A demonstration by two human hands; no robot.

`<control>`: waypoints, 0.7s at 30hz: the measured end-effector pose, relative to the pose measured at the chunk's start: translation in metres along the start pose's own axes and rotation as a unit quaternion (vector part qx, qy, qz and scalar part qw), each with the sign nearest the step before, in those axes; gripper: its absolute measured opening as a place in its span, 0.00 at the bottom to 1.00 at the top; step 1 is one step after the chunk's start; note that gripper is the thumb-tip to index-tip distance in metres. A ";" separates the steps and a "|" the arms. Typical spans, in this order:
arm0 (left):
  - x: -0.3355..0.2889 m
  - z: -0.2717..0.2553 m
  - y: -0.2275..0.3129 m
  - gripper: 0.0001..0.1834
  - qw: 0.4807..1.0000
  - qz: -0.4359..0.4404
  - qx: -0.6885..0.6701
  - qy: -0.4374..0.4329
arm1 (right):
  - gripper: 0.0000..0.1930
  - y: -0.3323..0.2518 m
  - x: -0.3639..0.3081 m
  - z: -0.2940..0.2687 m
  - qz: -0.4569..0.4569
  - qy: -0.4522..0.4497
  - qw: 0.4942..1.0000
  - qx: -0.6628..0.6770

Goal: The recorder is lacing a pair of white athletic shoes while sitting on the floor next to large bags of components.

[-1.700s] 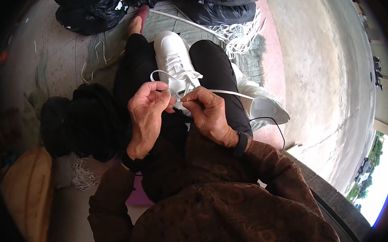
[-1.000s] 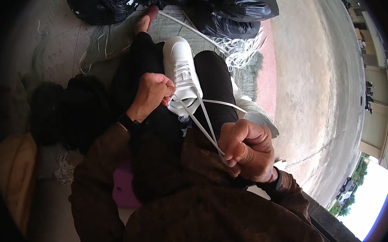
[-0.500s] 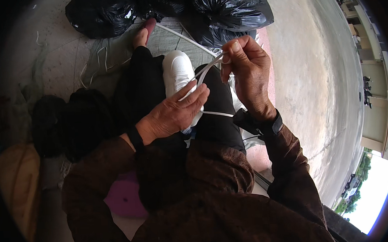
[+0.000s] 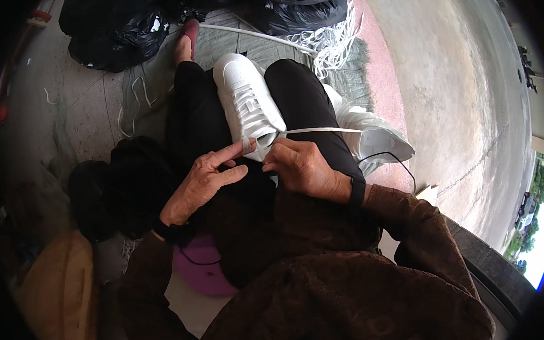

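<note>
A white sneaker rests along my thighs, its toe pointing away from me and its opening toward me. Laces cross its front. From near the opening, a white lace stretches right over my black-trousered leg. My left hand has its index finger stretched to the left side of the shoe's collar, thumb apart; something whitish covers that fingertip. At the right of the heel, my right hand is closed in a pinch. What lies between those fingertips is hidden.
More white shoes lie beside my right leg. A heap of white laces sits farther off, near black plastic bags. A purple pad is by my left hip. A thin black cord curves at the right.
My right hand has come down from the raised lace to the shoe's heel. The left hand has shifted from the laces back to the collar. More of the shoe shows.
</note>
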State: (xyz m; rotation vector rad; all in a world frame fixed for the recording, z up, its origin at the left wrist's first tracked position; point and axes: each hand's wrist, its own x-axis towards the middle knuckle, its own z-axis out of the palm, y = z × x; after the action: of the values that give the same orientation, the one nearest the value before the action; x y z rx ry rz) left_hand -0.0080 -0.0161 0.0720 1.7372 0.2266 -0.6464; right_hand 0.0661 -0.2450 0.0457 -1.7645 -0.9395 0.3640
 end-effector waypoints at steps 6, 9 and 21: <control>0.017 0.012 0.001 0.16 0.990 -0.028 -0.116 0.072 | 0.07 -0.005 0.000 0.027 -0.111 -0.009 0.991 -0.071; 0.024 0.018 -0.001 0.10 0.988 -0.008 -0.132 0.081 | 0.07 -0.010 0.001 0.037 -0.156 0.011 0.982 -0.103; 0.043 -0.004 0.050 0.19 0.826 0.121 -0.441 0.330 | 0.04 -0.002 0.052 0.029 0.108 0.169 0.955 0.219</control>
State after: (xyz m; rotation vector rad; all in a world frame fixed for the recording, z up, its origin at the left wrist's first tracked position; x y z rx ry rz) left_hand 0.0529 -0.0341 0.0913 0.9758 0.6578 0.2798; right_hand 0.0803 -0.1875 0.0456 -1.4562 -0.3845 0.3620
